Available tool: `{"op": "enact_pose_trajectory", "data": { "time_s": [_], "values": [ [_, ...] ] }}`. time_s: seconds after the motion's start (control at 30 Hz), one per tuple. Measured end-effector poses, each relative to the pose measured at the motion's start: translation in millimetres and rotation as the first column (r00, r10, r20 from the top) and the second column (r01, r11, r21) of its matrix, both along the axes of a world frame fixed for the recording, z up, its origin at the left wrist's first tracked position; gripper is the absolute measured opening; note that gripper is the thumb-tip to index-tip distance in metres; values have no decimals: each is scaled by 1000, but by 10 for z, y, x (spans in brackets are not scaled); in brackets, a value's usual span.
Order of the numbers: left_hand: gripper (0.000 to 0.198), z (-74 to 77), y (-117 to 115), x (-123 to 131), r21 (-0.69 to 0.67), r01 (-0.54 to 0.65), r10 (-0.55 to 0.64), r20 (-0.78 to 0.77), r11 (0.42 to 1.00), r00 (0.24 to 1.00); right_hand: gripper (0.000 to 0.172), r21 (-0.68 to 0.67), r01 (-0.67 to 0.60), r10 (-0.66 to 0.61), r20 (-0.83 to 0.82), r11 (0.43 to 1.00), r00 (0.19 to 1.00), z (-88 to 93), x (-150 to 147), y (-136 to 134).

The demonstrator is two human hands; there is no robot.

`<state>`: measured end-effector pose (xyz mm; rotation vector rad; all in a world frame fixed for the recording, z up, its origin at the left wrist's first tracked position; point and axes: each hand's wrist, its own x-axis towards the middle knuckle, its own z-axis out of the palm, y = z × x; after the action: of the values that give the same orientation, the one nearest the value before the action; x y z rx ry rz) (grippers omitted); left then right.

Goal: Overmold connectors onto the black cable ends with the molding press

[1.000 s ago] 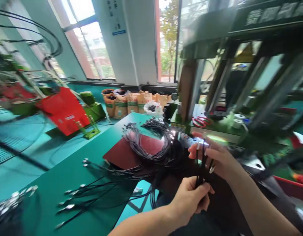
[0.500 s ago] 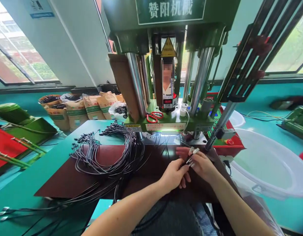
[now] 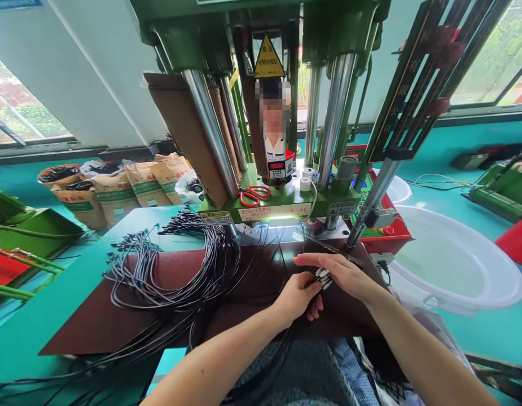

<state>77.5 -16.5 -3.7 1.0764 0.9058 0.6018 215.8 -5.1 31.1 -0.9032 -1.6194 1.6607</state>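
My left hand point(image 3: 302, 294) is closed around several dark cables, whose silver metal plugs point(image 3: 324, 278) stick out to the right past the thumb. My right hand point(image 3: 344, 273) has its fingers stretched out and lies against the plug ends from the right, with its palm partly hidden. Both hands hover over the dark brown board point(image 3: 252, 316) in front of the green press. To the left, a large loop of grey and black cables point(image 3: 210, 270) rests on the board, with its small dark ends at the far side. Thin black cables also reach from under the press toward me.
Red-handled scissors point(image 3: 254, 195) lie on the press bed point(image 3: 294, 206). A metal tool, maybe tweezers point(image 3: 328, 246), is beyond my right hand. A red control box point(image 3: 387, 231) and a white tub point(image 3: 451, 265) stand right. Paper sacks point(image 3: 112, 192) line the back left.
My right fingers have gone from gripping around the plugs to lying stretched against them. The plugs look more bunched together. My view has shifted slightly down and right.
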Motion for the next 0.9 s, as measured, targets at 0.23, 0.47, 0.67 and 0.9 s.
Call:
{"op": "enact_pose_trajectory", "data": {
  "time_s": [0.23,0.47,0.67,0.9],
  "values": [
    [30,-84,-61,154,-7,-42,43,27,999,999,42,425,-16,-168,390,905,905,-137,-160,-70],
    [31,-124,-34,-7,-67,-101,107,95,993,990,41,679,-23,-467,529,734,709,-297,135,139],
    [30,-17,28,-183,-5,-117,117,97,993,988,30,587,-125,-592,806,800,0,-486,545,185],
    [21,-130,-91,-181,95,8,-10,16,995,1000,12,455,23,-452,875,890,173,-576,509,-57]
  ]
}}
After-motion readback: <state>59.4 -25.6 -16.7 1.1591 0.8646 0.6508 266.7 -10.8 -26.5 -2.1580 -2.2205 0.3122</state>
